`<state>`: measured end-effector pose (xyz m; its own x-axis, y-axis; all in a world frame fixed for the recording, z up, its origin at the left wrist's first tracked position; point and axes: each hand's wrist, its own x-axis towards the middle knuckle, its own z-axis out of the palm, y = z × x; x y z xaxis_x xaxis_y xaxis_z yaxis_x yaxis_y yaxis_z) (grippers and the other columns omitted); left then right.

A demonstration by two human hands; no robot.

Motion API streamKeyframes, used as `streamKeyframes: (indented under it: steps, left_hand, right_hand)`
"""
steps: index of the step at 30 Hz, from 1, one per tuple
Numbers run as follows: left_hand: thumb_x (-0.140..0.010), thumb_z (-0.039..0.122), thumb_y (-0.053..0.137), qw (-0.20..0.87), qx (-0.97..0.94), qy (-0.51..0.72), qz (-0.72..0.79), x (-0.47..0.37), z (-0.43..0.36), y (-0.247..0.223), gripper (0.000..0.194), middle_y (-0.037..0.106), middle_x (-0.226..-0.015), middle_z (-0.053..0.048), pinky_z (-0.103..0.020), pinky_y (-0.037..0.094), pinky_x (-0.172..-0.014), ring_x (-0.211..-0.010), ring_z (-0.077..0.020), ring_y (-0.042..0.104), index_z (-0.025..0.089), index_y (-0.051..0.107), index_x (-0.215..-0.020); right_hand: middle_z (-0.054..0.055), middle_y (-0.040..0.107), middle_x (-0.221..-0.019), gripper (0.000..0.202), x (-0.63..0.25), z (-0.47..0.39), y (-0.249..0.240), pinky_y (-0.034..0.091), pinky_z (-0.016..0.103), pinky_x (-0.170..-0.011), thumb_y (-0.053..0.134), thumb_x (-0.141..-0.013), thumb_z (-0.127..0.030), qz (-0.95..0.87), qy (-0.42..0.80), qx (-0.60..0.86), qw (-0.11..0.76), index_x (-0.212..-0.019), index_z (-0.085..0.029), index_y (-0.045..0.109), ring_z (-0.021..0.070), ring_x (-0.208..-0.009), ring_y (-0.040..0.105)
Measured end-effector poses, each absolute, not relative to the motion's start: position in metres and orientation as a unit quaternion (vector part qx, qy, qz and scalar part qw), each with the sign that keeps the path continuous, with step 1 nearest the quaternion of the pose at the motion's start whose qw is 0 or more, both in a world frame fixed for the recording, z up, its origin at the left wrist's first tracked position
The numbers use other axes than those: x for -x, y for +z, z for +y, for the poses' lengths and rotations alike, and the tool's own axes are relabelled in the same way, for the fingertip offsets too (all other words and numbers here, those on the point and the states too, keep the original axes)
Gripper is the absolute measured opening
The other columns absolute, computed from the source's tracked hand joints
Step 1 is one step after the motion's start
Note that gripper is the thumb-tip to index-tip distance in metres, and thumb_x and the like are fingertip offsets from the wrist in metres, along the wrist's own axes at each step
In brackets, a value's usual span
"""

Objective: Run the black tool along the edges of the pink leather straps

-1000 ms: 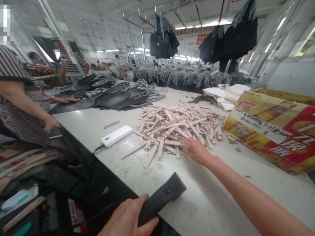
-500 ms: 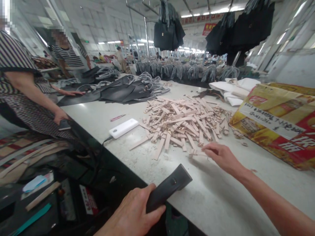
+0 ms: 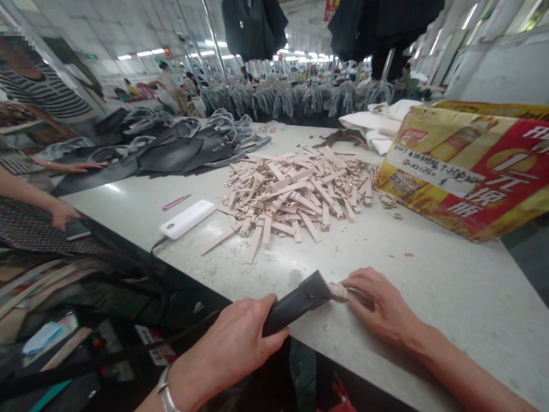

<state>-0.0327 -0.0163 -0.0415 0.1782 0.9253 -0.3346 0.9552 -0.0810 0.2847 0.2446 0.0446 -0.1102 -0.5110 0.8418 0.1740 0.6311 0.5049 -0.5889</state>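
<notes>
A folded black leather piece (image 3: 295, 304) with a small slot near its far end is gripped in my left hand (image 3: 240, 337), over the table's near edge. My right hand (image 3: 377, 303) pinches a beige strap with a buckle (image 3: 338, 290), whose end meets the open end of the black piece. Beyond both hands, a heap of beige straps with gold-coloured buckles (image 3: 287, 197) lies on the pale table (image 3: 386, 252).
Left of the heap lie a white power bank (image 3: 187, 220) with a cable and a thin red tool (image 3: 176, 202). Black bag pieces (image 3: 184, 149) are piled behind. A yellow-red box (image 3: 463, 171) stands right. Two people are at the left; black bags (image 3: 255, 28) hang above.
The view has shifted right and down. My right hand has drawn back from near the heap with a beige strap and brought it against the black piece in my left hand.
</notes>
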Motion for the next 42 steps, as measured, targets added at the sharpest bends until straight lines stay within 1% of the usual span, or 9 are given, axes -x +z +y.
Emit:
streamKeyframes:
  steps: [4,8,12,18,24,30,36,39,42]
  left_hand:
    - [-0.08,0.044,0.046,0.216,-0.745,-0.054,0.629,0.029,-0.007,-0.035,0.027,0.064,-0.078,-0.004,-0.028,0.043,-0.068,-0.077,-0.0209,0.062,0.022,0.06,-0.089]
    - [-0.081,0.045,0.045,0.229,-0.749,-0.052,0.62,0.025,0.001,-0.031,0.03,0.063,-0.08,-0.005,-0.028,0.043,-0.07,-0.079,-0.0208,0.061,0.021,0.06,-0.091]
    - [-0.081,0.047,0.046,0.248,-0.744,-0.048,0.618,0.025,0.003,-0.035,0.031,0.063,-0.078,-0.004,-0.027,0.043,-0.066,-0.075,-0.0199,0.061,0.02,0.059,-0.09]
    - [-0.08,0.048,0.047,0.261,-0.743,-0.028,0.615,0.024,0.0,-0.037,0.031,0.062,-0.076,-0.003,-0.026,0.042,-0.063,-0.071,-0.0186,0.06,0.02,0.06,-0.087]
    - [-0.08,0.045,0.045,0.253,-0.739,-0.027,0.623,0.013,0.013,-0.033,0.031,0.065,-0.078,-0.004,-0.025,0.04,-0.059,-0.072,-0.0189,0.061,0.019,0.061,-0.086]
    - [-0.081,0.044,0.044,0.229,-0.748,-0.023,0.623,0.008,0.013,-0.034,0.031,0.065,-0.079,-0.005,-0.026,0.041,-0.06,-0.072,-0.0198,0.061,0.019,0.06,-0.086]
    - [-0.08,0.046,0.046,0.24,-0.728,-0.033,0.642,0.026,-0.004,-0.032,0.03,0.064,-0.077,-0.003,-0.026,0.042,-0.063,-0.073,-0.0196,0.061,0.02,0.06,-0.084]
    - [-0.08,0.045,0.045,0.253,-0.717,-0.023,0.649,0.034,-0.007,-0.03,0.03,0.063,-0.074,-0.002,-0.025,0.041,-0.061,-0.069,-0.0182,0.06,0.019,0.06,-0.082]
    - [-0.08,0.045,0.046,0.261,-0.713,-0.001,0.65,0.04,-0.008,-0.027,0.03,0.063,-0.073,-0.002,-0.025,0.04,-0.06,-0.068,-0.0169,0.059,0.019,0.06,-0.083]
  right_hand:
    - [0.005,0.062,-0.087,0.016,-0.233,0.045,-0.114,0.042,0.034,-0.076,0.063,-0.074,-0.024,-0.828,0.237,0.447,0.242,-0.09,-0.021,0.063,0.0201,-0.084,0.054]
    - [0.004,0.06,-0.08,0.008,-0.233,0.047,-0.114,0.042,0.03,-0.069,0.059,-0.075,-0.019,-0.813,0.256,0.451,0.266,-0.083,-0.019,0.061,0.0177,-0.077,0.053]
    - [0.003,0.059,-0.077,0.005,-0.236,0.048,-0.113,0.041,0.028,-0.066,0.058,-0.076,-0.018,-0.814,0.262,0.443,0.269,-0.079,-0.019,0.061,0.0165,-0.072,0.053]
    - [0.004,0.059,-0.081,0.006,-0.239,0.044,-0.113,0.042,0.028,-0.066,0.06,-0.078,-0.023,-0.816,0.298,0.436,0.236,-0.081,-0.02,0.064,0.0162,-0.074,0.055]
    - [0.003,0.059,-0.081,0.006,-0.239,0.043,-0.116,0.042,0.028,-0.069,0.061,-0.076,-0.023,-0.804,0.302,0.445,0.253,-0.081,-0.02,0.064,0.017,-0.077,0.055]
    - [0.002,0.059,-0.081,0.006,-0.24,0.044,-0.116,0.041,0.027,-0.067,0.061,-0.074,-0.022,-0.797,0.297,0.459,0.259,-0.079,-0.02,0.062,0.0165,-0.076,0.055]
    - [0.001,0.059,-0.071,0.007,-0.235,0.041,-0.107,0.036,0.025,-0.059,0.056,-0.07,-0.017,-0.802,0.264,0.486,0.226,-0.074,-0.02,0.061,0.0143,-0.064,0.052]
    - [0.001,0.059,-0.066,0.006,-0.232,0.039,-0.101,0.032,0.025,-0.054,0.056,-0.071,-0.019,-0.8,0.264,0.502,0.193,-0.073,-0.02,0.061,0.0137,-0.059,0.049]
    - [0.002,0.062,-0.072,0.009,-0.23,0.036,-0.095,0.034,0.026,-0.057,0.055,-0.076,-0.022,-0.8,0.312,0.48,0.178,-0.08,-0.02,0.063,0.0153,-0.064,0.053]
